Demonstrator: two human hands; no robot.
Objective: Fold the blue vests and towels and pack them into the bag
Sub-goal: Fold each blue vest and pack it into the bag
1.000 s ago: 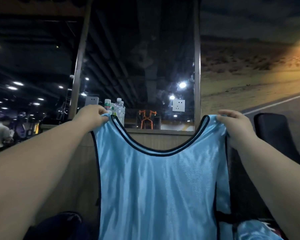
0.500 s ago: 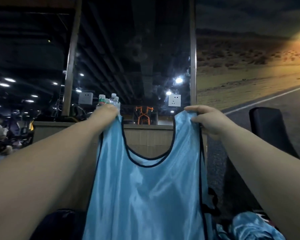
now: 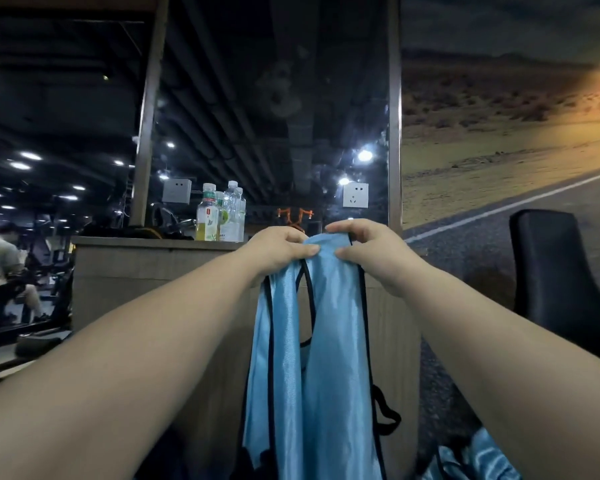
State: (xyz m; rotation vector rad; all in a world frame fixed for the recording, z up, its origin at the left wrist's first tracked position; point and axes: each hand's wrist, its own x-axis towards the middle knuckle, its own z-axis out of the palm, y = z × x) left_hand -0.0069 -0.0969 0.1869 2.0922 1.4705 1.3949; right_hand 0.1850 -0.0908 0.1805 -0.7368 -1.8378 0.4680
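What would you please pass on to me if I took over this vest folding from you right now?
Left hand: grips one shoulder of the blue vest, held up in the air.
Right hand: grips the other shoulder, close beside the left hand.
Vest: hangs down doubled lengthwise, shoulders together.
More blue fabric lies crumpled low on the right; the bag cannot be made out.
Done: the lengthwise fold of this vest.
Left: fold it shorter, pack it, then do the remaining vests and towels.
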